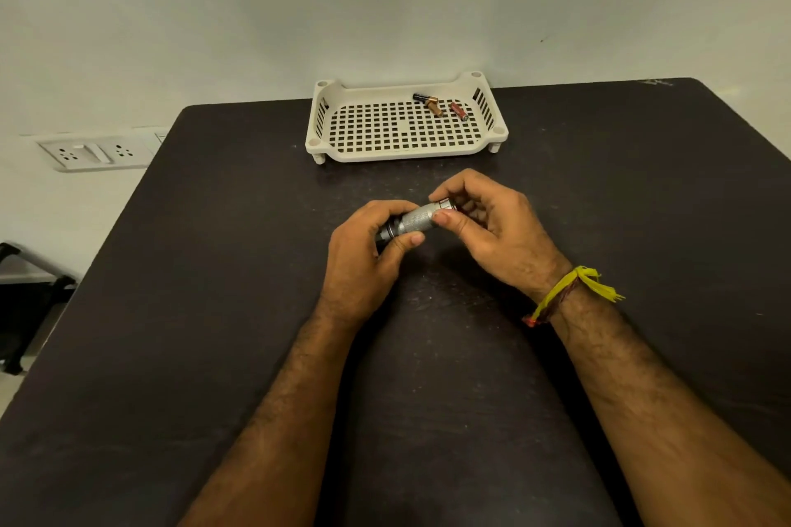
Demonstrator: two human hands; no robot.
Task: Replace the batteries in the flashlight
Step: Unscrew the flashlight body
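Head view: both hands on the torch

Head camera looked down on a dark table (pixel 214 270) with a person's two bare forearms reaching in from the bottom of the frame. Both hands met at the centre, clamped on a small silver flashlight (pixel 417 219) held just above the tabletop and lying slantwise, its higher end toward the right. Left hand (pixel 364 252) curled round the lower, darker end, thumb pressed along the knurled barrel. Right hand (pixel 492 227) pinched the upper end between thumb and fingertips; a yellow thread (pixel 569 291) circled that wrist. Farther up, at the table's back edge, sat a white slotted tray (pixel 325 116), well apart from the hands. Three batteries (pixel 436 105) lay in its upper right part, close together. A socket plate (pixel 94 152) showed on the wall at the left.
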